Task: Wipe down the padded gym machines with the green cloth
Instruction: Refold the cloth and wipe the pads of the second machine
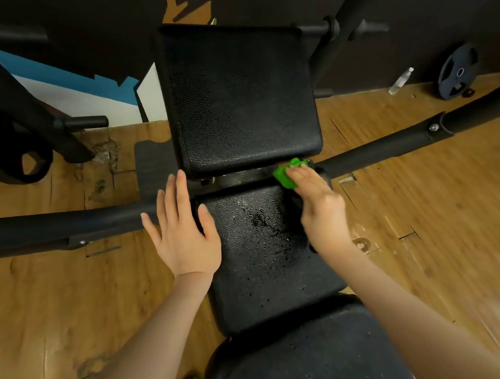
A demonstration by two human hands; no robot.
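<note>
The landmark is the middle seat pad (263, 246), a black padded section of the gym machine, beaded with droplets and carrying a wet patch near its centre.

The left hand (181, 230) lies flat with fingers straight and spread. Its thumb rests on the left edge of the middle seat pad, and its fingers reach over the black frame tube (71, 227) that runs out to the left of the pad.

The right hand (319, 206) is at the far right corner of the middle seat pad. Its fingers are extended and held together, pressing down on the green cloth (288, 172). The cloth is bunched and sits at the gap between the middle seat pad and the back pad (238, 97), which rises just beyond it.

The near pad (303, 351) adjoins the middle seat pad on the side toward the person. A second frame tube (400, 143) extends to the right of the pad.

On the wooden floor (419, 238), well beyond and to the right of the pad, lie a clear bottle (401, 80) and a weight plate (457, 71) leaning on the dark wall.
</note>
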